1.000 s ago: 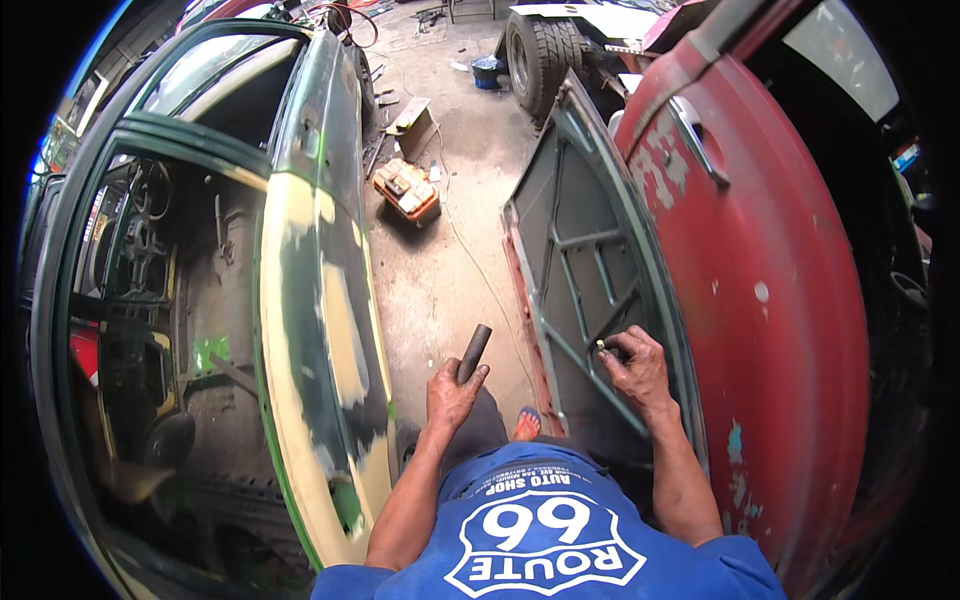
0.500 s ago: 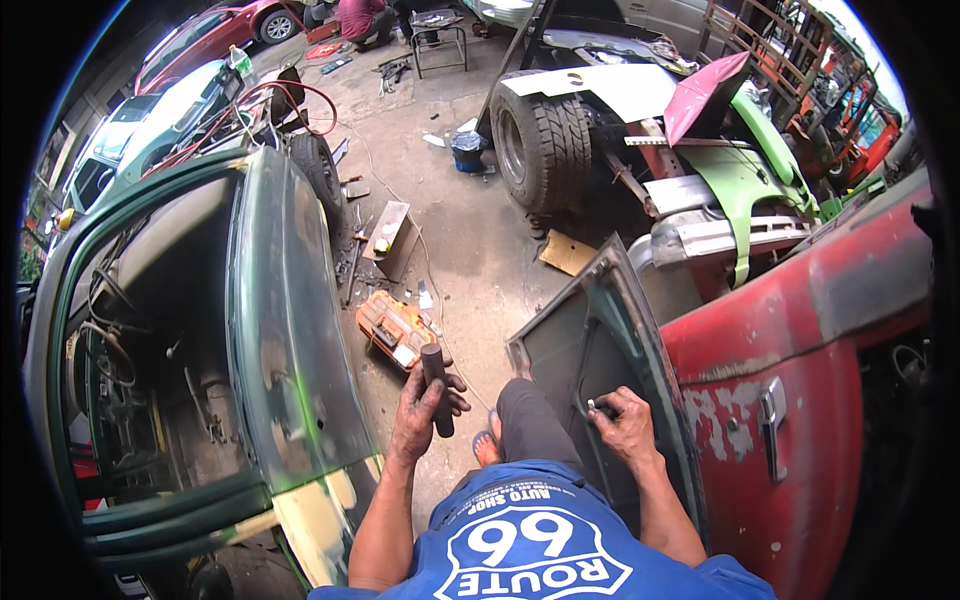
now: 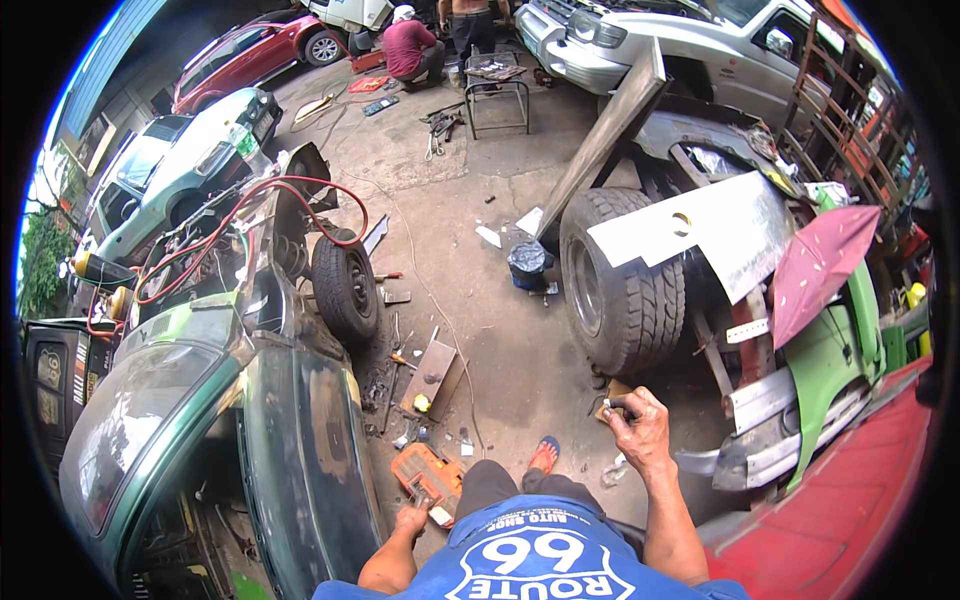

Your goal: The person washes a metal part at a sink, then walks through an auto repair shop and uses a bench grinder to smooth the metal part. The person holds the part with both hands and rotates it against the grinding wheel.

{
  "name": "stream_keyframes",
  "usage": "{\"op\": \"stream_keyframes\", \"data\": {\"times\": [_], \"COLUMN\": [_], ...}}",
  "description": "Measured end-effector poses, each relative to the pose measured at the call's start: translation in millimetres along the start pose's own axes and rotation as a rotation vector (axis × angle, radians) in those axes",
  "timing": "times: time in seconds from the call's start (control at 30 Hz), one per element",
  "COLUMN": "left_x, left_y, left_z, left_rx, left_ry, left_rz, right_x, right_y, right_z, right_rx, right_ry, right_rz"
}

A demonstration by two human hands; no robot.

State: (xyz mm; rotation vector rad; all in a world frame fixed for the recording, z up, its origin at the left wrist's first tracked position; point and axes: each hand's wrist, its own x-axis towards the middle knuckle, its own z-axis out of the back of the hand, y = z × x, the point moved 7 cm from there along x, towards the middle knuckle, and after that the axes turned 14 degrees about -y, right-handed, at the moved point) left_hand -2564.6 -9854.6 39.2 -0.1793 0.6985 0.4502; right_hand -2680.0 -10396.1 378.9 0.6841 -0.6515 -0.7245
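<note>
The person stands between a green car door (image 3: 250,440) on their left and a red car body (image 3: 850,500) on their right, looking down over a blue shirt (image 3: 540,555) at a concrete floor (image 3: 470,260) strewn with parts. The left hand (image 3: 412,518) hangs low beside the thigh, its grip clenched around a small dark tool (image 3: 422,497) whose kind is too small to tell; it sits just above an orange tool case (image 3: 425,470) lying open on the floor. The right hand (image 3: 635,425) is raised higher, its grip clenched on a small thin object (image 3: 608,403) pinched at the fingertips, too small to name. One foot in a red sandal (image 3: 543,455) shows between the hands.

Just past the right hand stands a large tyre (image 3: 615,290) on a stripped vehicle, with a grey metal panel (image 3: 700,235) leaning over it and a pink panel (image 3: 815,270) beside a green fender (image 3: 835,360). A smaller wheel (image 3: 345,285) leans near the green car, with a red hose (image 3: 250,225) looped above it. A flat wooden board (image 3: 432,375) lies near the orange case. Farther back, a person in a red shirt (image 3: 410,50) crouches by a metal stool (image 3: 497,95), and a white truck (image 3: 640,45) and a red car (image 3: 245,60) are parked
</note>
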Motion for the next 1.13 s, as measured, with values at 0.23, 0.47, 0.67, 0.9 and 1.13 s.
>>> {"op": "stream_keyframes", "data": {"times": [0.23, 0.47, 0.67, 0.9, 1.13], "left_x": [102.6, 218.1, 309.6, 457.5, 562.4], "left_y": [-55.8, -368.8, -698.8, -828.8, -850.2], "left_z": [17.3, 119.3, 327.4, 401.8, 380.7], "left_rx": [0.228, 0.067, -0.18, -0.263, 0.089], "left_ry": [0.311, 0.126, -0.077, 0.053, 0.454], "left_rz": [0.212, -0.063, -0.425, -0.101, 0.131], "right_x": [284.9, 496.8, 662.2, 882.9, 1072.3], "right_y": [87.4, 179.4, 214.9, 297.5, 503.3], "right_z": [-122.8, -279.6, -423.5, -620.5, -729.4], "right_rx": [0.139, 0.266, 0.299, 0.458, 1.052], "right_ry": [-0.023, 0.069, 0.141, 0.28, 0.609], "right_rz": [0.255, 0.348, 0.372, 0.415, 0.786]}}
